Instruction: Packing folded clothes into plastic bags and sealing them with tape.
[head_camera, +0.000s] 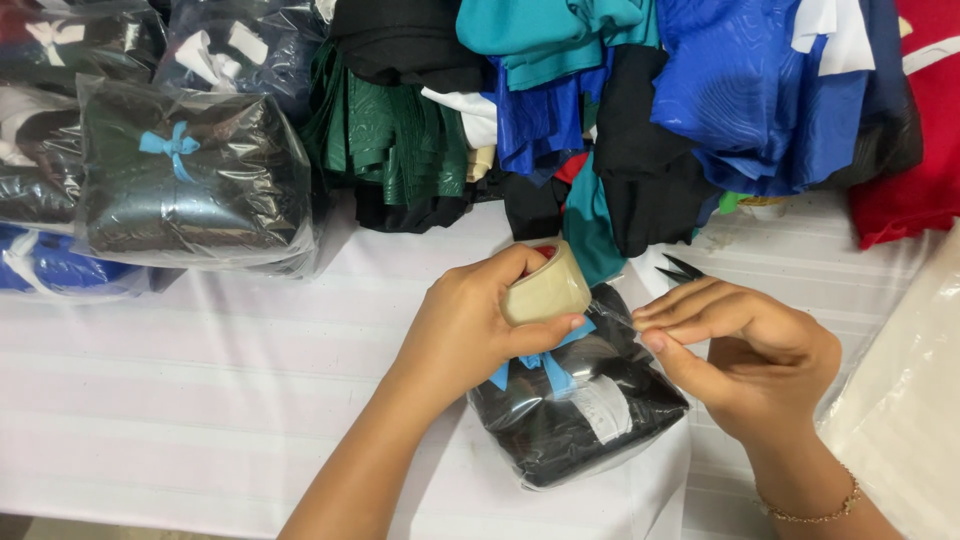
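Gripped beige roll of packing tape (545, 288) in left hand (465, 330); pinched clear tape end in right hand (745, 355) fingertips, above clear-bagged black garment with blue ribbon (575, 405) on white striped tablecloth (200, 380); risked, probably, tape folding onto itself if tension slackened.

Tan tape roll (545, 290) above bagged black cloth bundle (575, 405)

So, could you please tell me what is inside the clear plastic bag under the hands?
The clear plastic bag holds folded black fabric tied with a blue ribbon. The left hand hides part of it.
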